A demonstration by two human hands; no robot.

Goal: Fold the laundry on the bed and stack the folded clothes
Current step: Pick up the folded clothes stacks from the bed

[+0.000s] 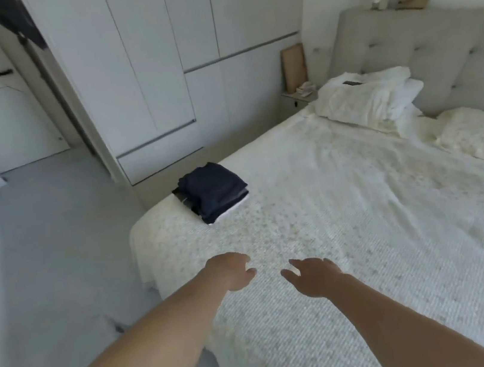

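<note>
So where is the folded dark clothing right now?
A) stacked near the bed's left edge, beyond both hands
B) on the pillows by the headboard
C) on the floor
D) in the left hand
A: the stack of folded dark clothes lies on the bed near its left edge; the left hand and right hand are empty.

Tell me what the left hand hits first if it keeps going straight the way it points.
Probably the stack of folded clothes near the bed's edge; the left hand points roughly there over bare cover, though depth is unclear.
</note>
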